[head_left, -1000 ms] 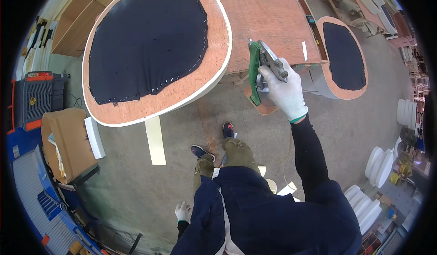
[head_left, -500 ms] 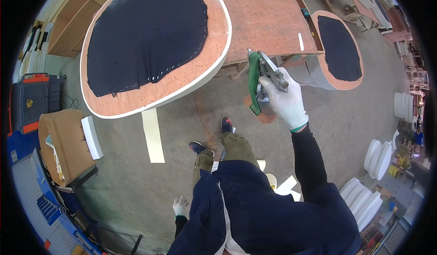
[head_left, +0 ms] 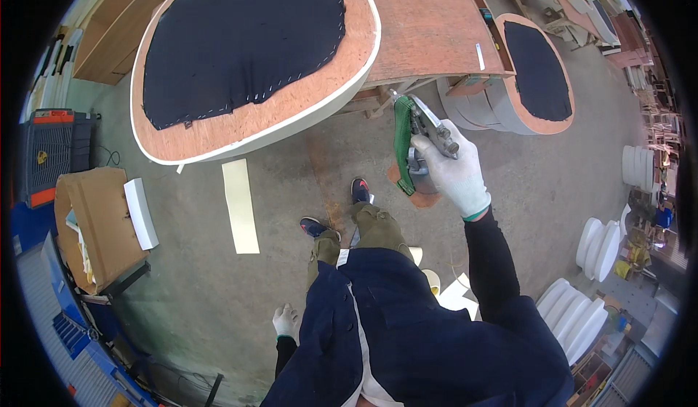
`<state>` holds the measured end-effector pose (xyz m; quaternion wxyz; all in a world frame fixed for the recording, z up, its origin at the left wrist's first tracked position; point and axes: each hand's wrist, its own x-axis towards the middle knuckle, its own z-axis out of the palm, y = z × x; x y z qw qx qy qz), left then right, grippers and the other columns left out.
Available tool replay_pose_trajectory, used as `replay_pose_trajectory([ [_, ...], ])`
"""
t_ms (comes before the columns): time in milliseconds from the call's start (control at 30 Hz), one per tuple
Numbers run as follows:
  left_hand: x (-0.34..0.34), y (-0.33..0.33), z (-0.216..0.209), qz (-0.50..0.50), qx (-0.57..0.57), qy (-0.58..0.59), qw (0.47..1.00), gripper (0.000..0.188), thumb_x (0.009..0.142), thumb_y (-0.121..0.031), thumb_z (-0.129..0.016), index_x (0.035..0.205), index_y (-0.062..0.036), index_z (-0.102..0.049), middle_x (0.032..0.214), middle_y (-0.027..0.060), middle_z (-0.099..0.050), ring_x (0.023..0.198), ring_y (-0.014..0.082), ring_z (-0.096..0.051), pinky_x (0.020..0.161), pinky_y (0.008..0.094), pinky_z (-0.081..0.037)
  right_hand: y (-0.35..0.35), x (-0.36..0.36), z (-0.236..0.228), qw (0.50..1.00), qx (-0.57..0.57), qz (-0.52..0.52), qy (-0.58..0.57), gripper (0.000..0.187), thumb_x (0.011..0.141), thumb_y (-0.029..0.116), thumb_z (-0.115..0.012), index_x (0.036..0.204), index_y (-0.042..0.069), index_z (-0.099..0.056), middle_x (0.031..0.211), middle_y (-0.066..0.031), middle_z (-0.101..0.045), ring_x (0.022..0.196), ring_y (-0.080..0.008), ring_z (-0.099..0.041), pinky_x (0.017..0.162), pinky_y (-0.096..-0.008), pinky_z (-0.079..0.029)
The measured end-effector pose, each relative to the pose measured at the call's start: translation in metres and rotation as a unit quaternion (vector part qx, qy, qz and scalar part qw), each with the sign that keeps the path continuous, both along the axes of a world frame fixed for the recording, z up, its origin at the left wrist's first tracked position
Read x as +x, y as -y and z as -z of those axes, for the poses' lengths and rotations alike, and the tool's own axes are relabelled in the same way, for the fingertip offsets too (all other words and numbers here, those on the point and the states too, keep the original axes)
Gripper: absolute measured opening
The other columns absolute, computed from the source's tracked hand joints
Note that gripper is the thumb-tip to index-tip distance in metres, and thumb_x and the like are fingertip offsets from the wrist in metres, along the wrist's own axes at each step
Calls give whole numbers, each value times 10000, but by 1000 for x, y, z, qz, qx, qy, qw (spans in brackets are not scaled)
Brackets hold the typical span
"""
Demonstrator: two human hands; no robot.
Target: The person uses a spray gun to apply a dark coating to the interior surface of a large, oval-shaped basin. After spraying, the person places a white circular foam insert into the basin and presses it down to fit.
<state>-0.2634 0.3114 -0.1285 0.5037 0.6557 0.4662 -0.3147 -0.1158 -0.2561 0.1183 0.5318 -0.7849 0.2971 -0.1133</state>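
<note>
My right hand (head_left: 459, 171), in a white glove with a green cuff, is closed round a metal spray gun (head_left: 436, 134) with knobs at its rear. A green woven wrap (head_left: 403, 145) runs along its left side, and the nozzle points toward the table. The gun is held in the air, a little short of the table's front edge. My left hand (head_left: 286, 320), gloved the same way, hangs low beside my body, fingers loosely apart and holding nothing. A large rounded panel (head_left: 240, 127), plywood with a stapled black cloth centre and white rim, lies ahead to the left.
The plywood-topped table (head_left: 429, 29) stands ahead, with a second cloth-centred rounded piece (head_left: 538, 73) to its right. A pale strip (head_left: 241, 207) lies on the floor. At left are a cardboard box (head_left: 102, 225) and a grey-orange machine (head_left: 54, 156). White curved pieces (head_left: 574, 320) stand at right.
The panel and table sit slightly higher in the picture. My right hand, with the spray gun, is a little lower and farther from the table edge. My left hand still hangs free.
</note>
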Motion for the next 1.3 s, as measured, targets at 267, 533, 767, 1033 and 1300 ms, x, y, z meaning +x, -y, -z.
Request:
replay_pose_trajectory([
  [267, -9, -26, 9, 4, -30, 25, 999, 240, 928, -182, -614, 1110, -26, -597, 830, 29, -579, 696, 147, -581, 581, 283, -470, -39, -8, -13, 1000, -15, -18, -7, 222, 881, 137, -679, 1055, 13, -616, 761, -89, -661, 685, -77, -573, 651, -261, -480],
  [533, -13, -47, 18, 10, -3, 14, 1000, 336, 936, -191, -605, 1209, 3, -573, 860, 33, -595, 707, 141, -598, 574, 272, -467, -76, -8, -19, 999, -13, -43, -9, 226, 882, 146, -677, 1054, 10, -619, 760, -92, -661, 681, -72, -568, 651, -261, -477],
  [767, -23, -79, 31, 9, -19, 8, 1000, 361, 933, -193, -613, 1222, 18, -562, 897, 52, -619, 726, 147, -615, 588, 266, -482, -108, -2, -22, 998, -8, -65, -18, 205, 877, 138, -684, 1028, 14, -624, 739, -85, -649, 674, -64, -545, 649, -262, -472],
  [1033, -37, -97, 39, -13, -25, -3, 1000, 397, 930, -204, -621, 1257, 10, -551, 928, 62, -630, 740, 163, -625, 593, 280, -489, -146, 11, -26, 994, 4, -104, -22, 182, 872, 126, -691, 1002, 22, -620, 739, -86, -639, 680, -64, -524, 655, -256, -466],
  [1300, -50, -121, 48, -29, -39, 0, 999, 396, 929, -222, -617, 1246, 7, -555, 967, 91, -652, 800, 190, -648, 628, 297, -498, -184, 31, -26, 989, -5, -143, -17, 187, 875, 142, -689, 998, 22, -614, 759, -103, -651, 681, -76, -542, 660, -262, -473],
])
